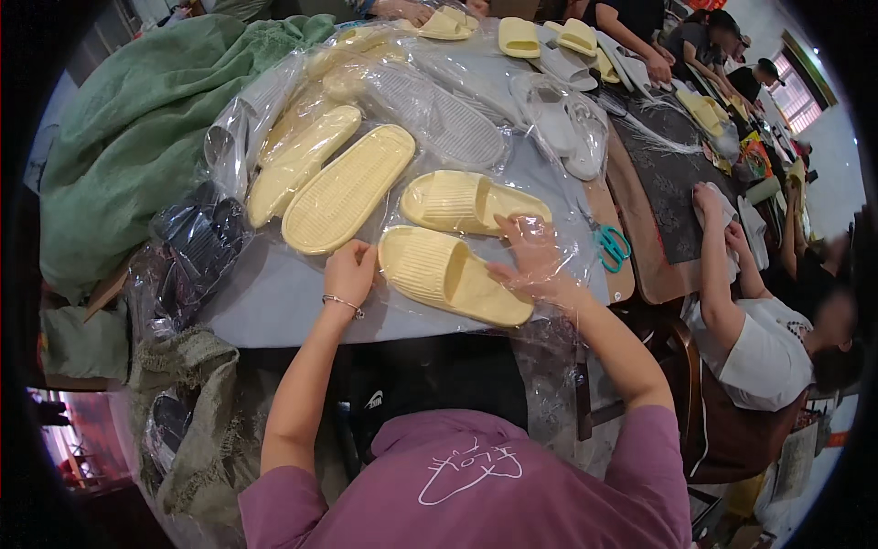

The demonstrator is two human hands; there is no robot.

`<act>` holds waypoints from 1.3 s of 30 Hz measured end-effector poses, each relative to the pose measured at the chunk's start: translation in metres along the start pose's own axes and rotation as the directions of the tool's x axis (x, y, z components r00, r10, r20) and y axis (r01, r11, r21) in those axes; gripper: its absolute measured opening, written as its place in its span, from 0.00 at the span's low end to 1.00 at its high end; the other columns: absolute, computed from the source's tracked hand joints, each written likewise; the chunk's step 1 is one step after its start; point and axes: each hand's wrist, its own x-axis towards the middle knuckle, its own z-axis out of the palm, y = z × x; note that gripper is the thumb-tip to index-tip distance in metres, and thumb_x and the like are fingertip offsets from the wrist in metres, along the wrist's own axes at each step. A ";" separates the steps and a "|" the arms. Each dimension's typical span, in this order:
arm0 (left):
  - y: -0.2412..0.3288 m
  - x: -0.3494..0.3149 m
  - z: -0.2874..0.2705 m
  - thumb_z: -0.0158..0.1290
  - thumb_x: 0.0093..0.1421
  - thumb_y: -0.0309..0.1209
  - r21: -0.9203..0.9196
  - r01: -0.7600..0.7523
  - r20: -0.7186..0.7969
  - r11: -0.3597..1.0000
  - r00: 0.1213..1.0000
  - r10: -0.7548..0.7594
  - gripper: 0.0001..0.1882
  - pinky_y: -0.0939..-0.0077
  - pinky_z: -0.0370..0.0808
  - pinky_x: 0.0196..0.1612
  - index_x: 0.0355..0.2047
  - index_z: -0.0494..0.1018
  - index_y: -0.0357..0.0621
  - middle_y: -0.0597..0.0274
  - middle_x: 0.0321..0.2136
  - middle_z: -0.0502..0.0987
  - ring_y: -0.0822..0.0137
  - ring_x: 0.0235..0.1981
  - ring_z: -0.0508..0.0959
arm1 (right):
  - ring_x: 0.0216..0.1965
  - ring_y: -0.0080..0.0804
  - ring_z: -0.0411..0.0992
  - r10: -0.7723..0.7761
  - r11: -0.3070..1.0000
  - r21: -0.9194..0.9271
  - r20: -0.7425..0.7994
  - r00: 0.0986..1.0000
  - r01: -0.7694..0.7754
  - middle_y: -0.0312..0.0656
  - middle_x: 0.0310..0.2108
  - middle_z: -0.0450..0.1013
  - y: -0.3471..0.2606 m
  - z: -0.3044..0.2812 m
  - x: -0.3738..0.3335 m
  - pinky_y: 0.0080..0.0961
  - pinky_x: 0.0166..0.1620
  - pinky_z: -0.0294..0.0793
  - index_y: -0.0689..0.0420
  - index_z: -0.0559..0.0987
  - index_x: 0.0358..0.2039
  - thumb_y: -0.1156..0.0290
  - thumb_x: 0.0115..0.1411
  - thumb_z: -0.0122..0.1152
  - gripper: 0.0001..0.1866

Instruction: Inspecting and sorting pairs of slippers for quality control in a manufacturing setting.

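Head view: a worker's right hand [533, 258] lay loosely spread over two yellow slide slippers [413, 265] on the table [261, 306], seemingly bagged but not visibly sealed; the left hand [352, 273], fingertips bunched, met the clear plastic bag [569, 240], its hold indistinct.

Right hand [533, 259] at two yellow slippers [419, 266]

Right hand [535, 259]: fingers partly veiled by glare on clear film [569, 240]; whether under or over it, cannot tell. Left hand [350, 273]: fingertip hold too small to tell. Dark slippers [197, 240], left: outlines muddled by wrapping. Grey slippers [439, 108], far: partly covered. Purple shirt [567, 485], near: cut off by lower edge. Seated co-worker [759, 357], right: face blurred. Coloured packets [754, 157], far right: too small to identify.
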 end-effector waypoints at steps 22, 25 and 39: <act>-0.002 -0.063 -0.030 0.45 0.65 0.31 -0.564 -0.032 -0.268 0.825 0.952 -0.146 0.07 0.87 0.61 0.16 0.34 0.66 0.40 0.70 0.13 0.67 0.82 0.14 0.67 | 0.50 0.34 0.69 0.538 0.842 0.303 -0.409 0.737 -0.446 0.45 0.47 0.71 0.077 -0.192 -0.126 0.27 0.50 0.68 0.63 0.68 0.52 0.71 0.63 0.46 0.18; 0.012 -0.077 -0.011 0.45 0.65 0.31 -0.566 -0.076 -0.320 0.821 0.938 -0.134 0.07 0.87 0.62 0.17 0.35 0.66 0.39 0.70 0.13 0.67 0.81 0.14 0.67 | 0.50 0.39 0.69 0.678 0.410 0.895 -0.171 0.714 -0.175 0.49 0.51 0.68 0.007 -0.155 -0.107 0.34 0.52 0.70 0.62 0.64 0.56 0.70 0.60 0.50 0.23; 0.017 -0.053 -0.044 0.51 0.58 0.35 -0.011 -0.266 -0.174 0.964 0.950 0.260 0.13 0.68 0.74 0.29 0.36 0.74 0.37 0.49 0.25 0.78 0.58 0.26 0.80 | 0.37 0.52 0.64 0.342 0.940 0.107 -0.250 0.906 -0.325 0.52 0.30 0.66 0.003 0.025 -0.019 0.44 0.39 0.63 0.63 0.68 0.29 0.74 0.47 0.55 0.10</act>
